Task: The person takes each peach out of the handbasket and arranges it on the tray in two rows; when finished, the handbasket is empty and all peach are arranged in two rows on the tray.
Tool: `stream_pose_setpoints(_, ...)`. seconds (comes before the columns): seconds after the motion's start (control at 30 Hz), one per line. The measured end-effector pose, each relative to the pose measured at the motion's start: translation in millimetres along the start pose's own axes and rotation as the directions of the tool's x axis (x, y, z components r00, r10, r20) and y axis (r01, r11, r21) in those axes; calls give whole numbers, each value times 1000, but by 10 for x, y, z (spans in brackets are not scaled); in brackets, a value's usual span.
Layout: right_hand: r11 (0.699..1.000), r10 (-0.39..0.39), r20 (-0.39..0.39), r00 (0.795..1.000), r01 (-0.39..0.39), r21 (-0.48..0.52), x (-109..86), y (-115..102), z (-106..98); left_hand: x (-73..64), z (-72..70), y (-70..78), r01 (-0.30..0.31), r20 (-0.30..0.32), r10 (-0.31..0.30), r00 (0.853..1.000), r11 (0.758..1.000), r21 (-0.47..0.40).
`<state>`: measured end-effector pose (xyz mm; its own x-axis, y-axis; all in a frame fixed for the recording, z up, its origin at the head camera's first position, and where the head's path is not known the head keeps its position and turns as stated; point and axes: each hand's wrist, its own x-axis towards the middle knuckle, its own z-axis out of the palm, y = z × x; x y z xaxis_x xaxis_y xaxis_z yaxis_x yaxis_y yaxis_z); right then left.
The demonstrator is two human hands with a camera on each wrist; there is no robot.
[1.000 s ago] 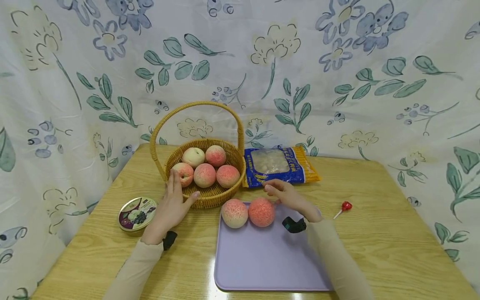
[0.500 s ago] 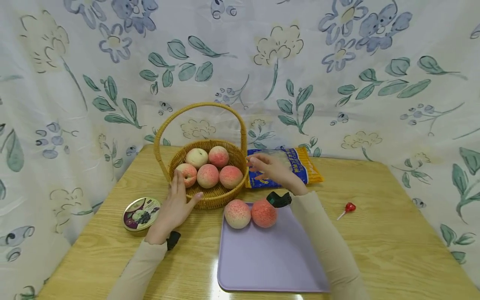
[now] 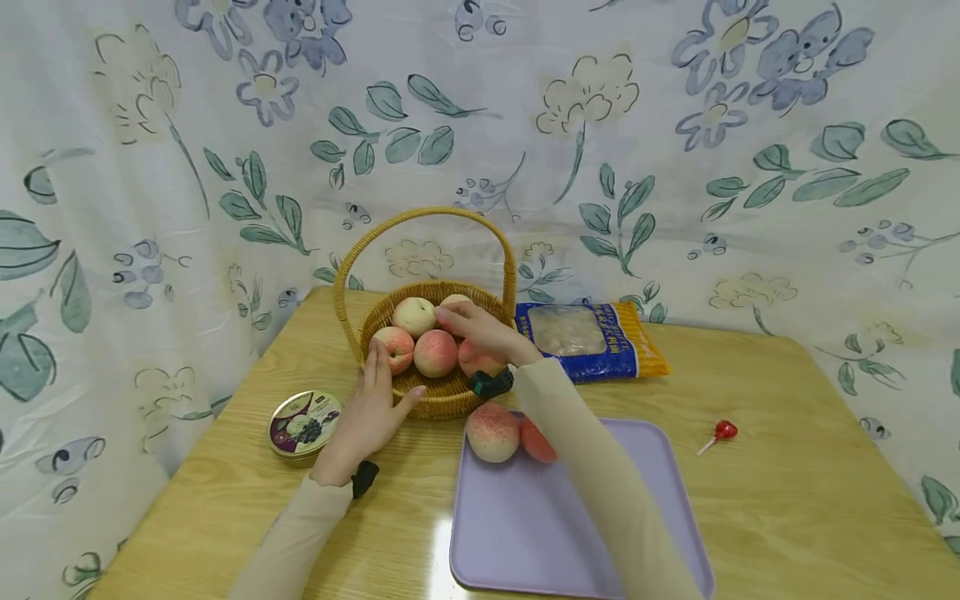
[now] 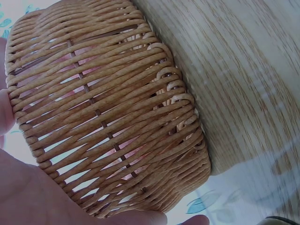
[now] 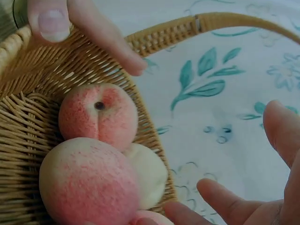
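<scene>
A wicker basket (image 3: pixel 442 407) with a tall handle holds several peaches, among them a pale one (image 3: pixel 414 316) and a pinkish one (image 3: pixel 436 353). My left hand (image 3: pixel 367 425) rests on its front-left rim, fingers straight along the left side and thumb spread along the front. In the left wrist view that hand lies against the woven wall (image 4: pixel 108 108). Over the basket's right side, my right hand (image 3: pixel 480 329) reaches in with nothing in its grasp, partly hiding two peaches. Its fingers (image 5: pixel 225 201) are spread beside the peaches (image 5: pixel 89 183) in the right wrist view.
A lilac tray (image 3: pixel 525 533) bears two peaches (image 3: pixel 492 433) at its back edge, one partly behind my right sleeve. A round tin (image 3: pixel 303 423) stands left of the basket, a blue and yellow packet (image 3: pixel 592 340) to its right. A red lollipop (image 3: pixel 724 430) lies farther right.
My right hand has moved left from beside the tray's peaches, past the packet, to above the peaches in the basket. The left hand stays on the rim. The head view has shifted slightly.
</scene>
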<state>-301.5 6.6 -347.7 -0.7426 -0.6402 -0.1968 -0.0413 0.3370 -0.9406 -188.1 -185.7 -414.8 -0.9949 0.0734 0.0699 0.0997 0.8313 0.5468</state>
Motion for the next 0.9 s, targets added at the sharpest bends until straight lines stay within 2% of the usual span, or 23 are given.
stream_pose_setpoints(0.1, 999, 39, 1, 999, -39, 9, 122, 11, 47, 4, 23, 28, -1, 9, 1, 1000, 1000, 3)
stream_pose_setpoints(0.17, 996, 93, -18, 995, -94, -10, 191, 27, 65, 1, 31, 42, 1, 13, -1, 1000, 1000, 9)
stream_pose_setpoints(0.3, 974, 170, -45, 984, -175, -144, 305, 88, 83, 1, 30, 63, 0, 11, -1, 1000, 1000, 9)
stream_pose_setpoints(0.4, 955, 167, -42, 985, -172, -242, 360, 122, 110, 6, 18, 70, -7, 3, 7, 1000, 1000, 2)
stream_pose_setpoints(0.57, 944, 136, -67, 988, -150, -293, 429, 131, 204, 13, -1, 58, -10, -21, 10, 1000, 1000, -7)
stream_pose_setpoints(0.77, 962, 112, -134, 985, -141, -234, 422, 163, 260, 9, 16, 18, -3, -21, 3, 1000, 1000, -8)
stream_pose_setpoints(0.9, 996, 61, -105, 993, -68, -64, 371, 182, 214, 2, 16, -12, 10, -6, -11, 1000, 1000, -11)
